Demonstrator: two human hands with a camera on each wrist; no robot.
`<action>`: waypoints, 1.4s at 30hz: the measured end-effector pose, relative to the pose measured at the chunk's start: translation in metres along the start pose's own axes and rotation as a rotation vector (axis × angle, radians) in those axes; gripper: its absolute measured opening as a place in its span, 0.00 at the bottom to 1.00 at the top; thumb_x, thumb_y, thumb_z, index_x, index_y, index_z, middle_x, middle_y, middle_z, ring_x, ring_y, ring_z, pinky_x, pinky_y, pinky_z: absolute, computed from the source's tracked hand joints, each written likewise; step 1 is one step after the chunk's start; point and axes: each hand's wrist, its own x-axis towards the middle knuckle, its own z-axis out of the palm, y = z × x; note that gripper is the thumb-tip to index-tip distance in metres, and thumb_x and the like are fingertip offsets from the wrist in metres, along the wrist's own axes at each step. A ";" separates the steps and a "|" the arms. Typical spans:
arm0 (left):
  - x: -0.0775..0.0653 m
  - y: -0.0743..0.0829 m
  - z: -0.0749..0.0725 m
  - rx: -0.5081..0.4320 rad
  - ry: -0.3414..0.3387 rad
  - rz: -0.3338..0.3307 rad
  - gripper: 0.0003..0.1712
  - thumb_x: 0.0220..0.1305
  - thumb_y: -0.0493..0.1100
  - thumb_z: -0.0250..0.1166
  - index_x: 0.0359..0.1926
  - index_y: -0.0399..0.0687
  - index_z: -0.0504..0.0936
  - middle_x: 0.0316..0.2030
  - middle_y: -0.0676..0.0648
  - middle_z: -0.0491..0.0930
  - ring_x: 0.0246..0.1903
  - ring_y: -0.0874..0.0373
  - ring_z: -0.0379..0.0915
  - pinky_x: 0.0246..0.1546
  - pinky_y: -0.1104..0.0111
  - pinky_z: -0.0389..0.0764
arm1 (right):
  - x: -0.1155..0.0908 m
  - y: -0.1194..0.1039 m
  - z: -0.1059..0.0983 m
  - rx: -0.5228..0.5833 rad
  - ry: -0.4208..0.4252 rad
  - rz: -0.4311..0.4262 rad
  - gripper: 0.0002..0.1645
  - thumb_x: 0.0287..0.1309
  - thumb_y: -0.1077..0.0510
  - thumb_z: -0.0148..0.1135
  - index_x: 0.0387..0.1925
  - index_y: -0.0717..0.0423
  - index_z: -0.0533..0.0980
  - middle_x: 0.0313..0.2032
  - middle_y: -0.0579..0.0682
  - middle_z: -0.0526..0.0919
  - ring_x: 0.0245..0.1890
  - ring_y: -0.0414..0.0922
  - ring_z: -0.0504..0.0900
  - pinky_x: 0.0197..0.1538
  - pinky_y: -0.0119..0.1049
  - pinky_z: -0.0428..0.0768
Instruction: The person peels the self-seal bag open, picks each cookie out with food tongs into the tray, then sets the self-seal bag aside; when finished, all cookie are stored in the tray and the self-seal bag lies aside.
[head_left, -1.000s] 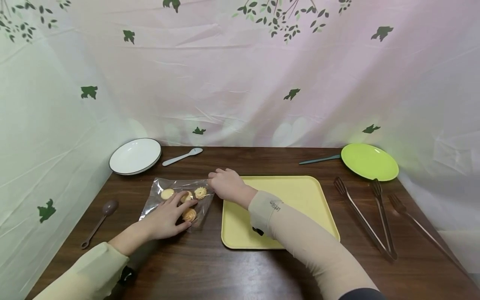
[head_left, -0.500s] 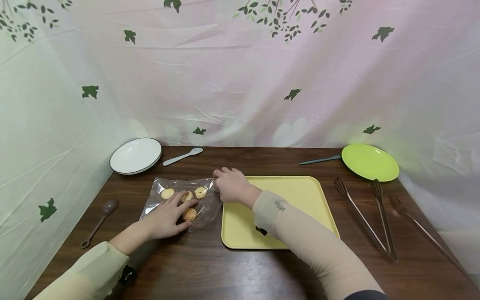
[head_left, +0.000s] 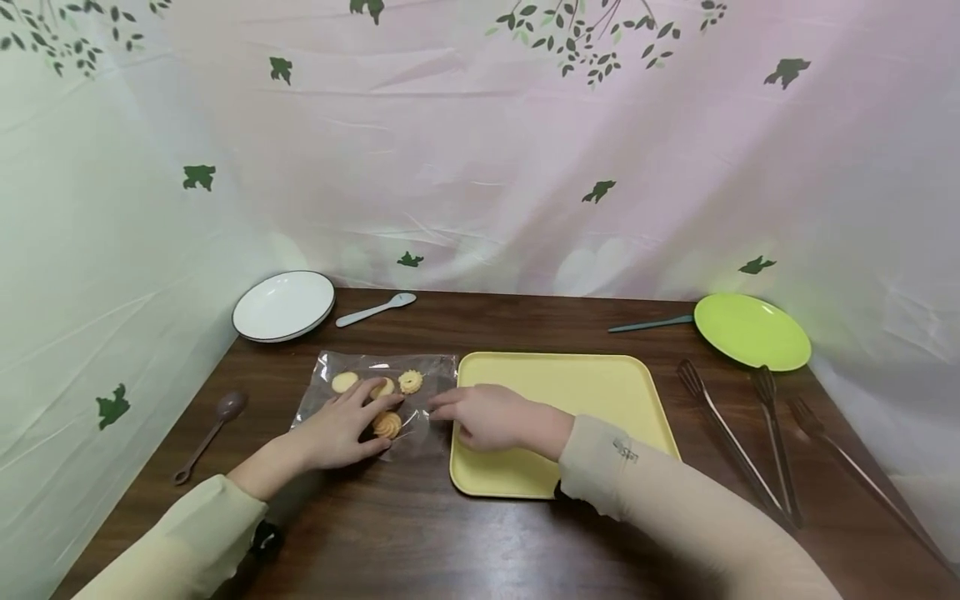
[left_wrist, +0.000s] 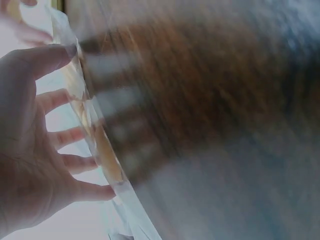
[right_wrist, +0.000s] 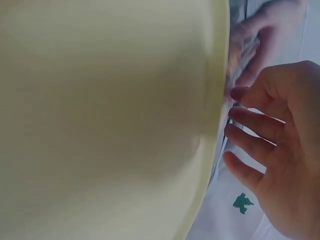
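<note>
A clear plastic bag (head_left: 438, 377) lies flat on the table, holding round cookies such as a swirled cookie (head_left: 387, 425) and a fluted cookie (head_left: 410, 382). Across it rests my left hand (head_left: 341, 429), fingers spread over the cookies. In the left wrist view, the fingertips of that left hand (left_wrist: 40, 135) press on the bag. At the bag's right edge is my right hand (head_left: 491, 417), above the left rim of the yellow tray (head_left: 570, 392). In the right wrist view, the right hand's (right_wrist: 280, 135) fingers are loosely bent, with no bag visibly pinched between them.
A white plate (head_left: 285, 307) and pale blue spatula (head_left: 375, 310) lie back left; a brown spoon (head_left: 217, 425) is at left. On the right are a green plate (head_left: 752, 332), teal-handled utensil (head_left: 651, 324), metal tongs (head_left: 738, 450) and a long fork (head_left: 847, 458).
My right hand drew the bag's upper right corner rightward, unfolding that side, then let go and came down along the edge, nearer me. The left hand stays put; the head view shifts slightly.
</note>
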 end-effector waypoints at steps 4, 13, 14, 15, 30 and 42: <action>0.002 0.002 0.001 -0.008 -0.012 -0.001 0.36 0.61 0.62 0.60 0.68 0.60 0.63 0.68 0.41 0.57 0.66 0.41 0.56 0.52 0.36 0.66 | -0.011 -0.003 0.010 -0.014 -0.033 -0.001 0.28 0.54 0.59 0.56 0.59 0.48 0.74 0.64 0.48 0.70 0.59 0.44 0.74 0.58 0.38 0.74; 0.015 -0.008 -0.003 -0.060 0.118 -0.053 0.35 0.59 0.63 0.62 0.62 0.51 0.73 0.59 0.45 0.69 0.57 0.41 0.65 0.49 0.41 0.70 | -0.014 -0.002 0.011 -0.035 -0.009 -0.016 0.27 0.51 0.61 0.56 0.56 0.48 0.76 0.60 0.48 0.74 0.60 0.43 0.73 0.60 0.38 0.73; 0.017 -0.010 -0.003 -0.079 0.126 -0.050 0.34 0.59 0.62 0.63 0.61 0.49 0.74 0.58 0.45 0.70 0.57 0.41 0.65 0.50 0.41 0.70 | -0.014 -0.002 0.010 -0.033 -0.010 -0.015 0.27 0.51 0.61 0.56 0.56 0.48 0.76 0.60 0.48 0.74 0.60 0.43 0.73 0.60 0.38 0.73; 0.018 -0.011 -0.004 -0.099 0.129 -0.049 0.32 0.59 0.60 0.64 0.60 0.49 0.75 0.57 0.44 0.71 0.56 0.42 0.66 0.51 0.42 0.70 | -0.013 -0.002 0.009 -0.036 -0.011 -0.015 0.27 0.50 0.61 0.56 0.56 0.48 0.76 0.60 0.48 0.74 0.60 0.43 0.73 0.60 0.38 0.73; 0.031 -0.021 0.000 -0.321 0.208 -0.125 0.07 0.51 0.46 0.73 0.34 0.56 0.88 0.44 0.50 0.77 0.45 0.51 0.74 0.46 0.54 0.75 | -0.010 -0.005 0.008 -0.031 -0.032 0.008 0.27 0.52 0.60 0.56 0.57 0.48 0.75 0.62 0.48 0.73 0.61 0.43 0.72 0.58 0.39 0.74; 0.024 -0.016 -0.004 -0.346 0.164 -0.182 0.16 0.51 0.54 0.73 0.40 0.54 0.87 0.43 0.51 0.77 0.43 0.54 0.73 0.41 0.59 0.75 | -0.008 -0.006 0.008 0.011 -0.045 0.033 0.30 0.51 0.60 0.57 0.59 0.46 0.74 0.64 0.46 0.70 0.63 0.43 0.70 0.57 0.39 0.75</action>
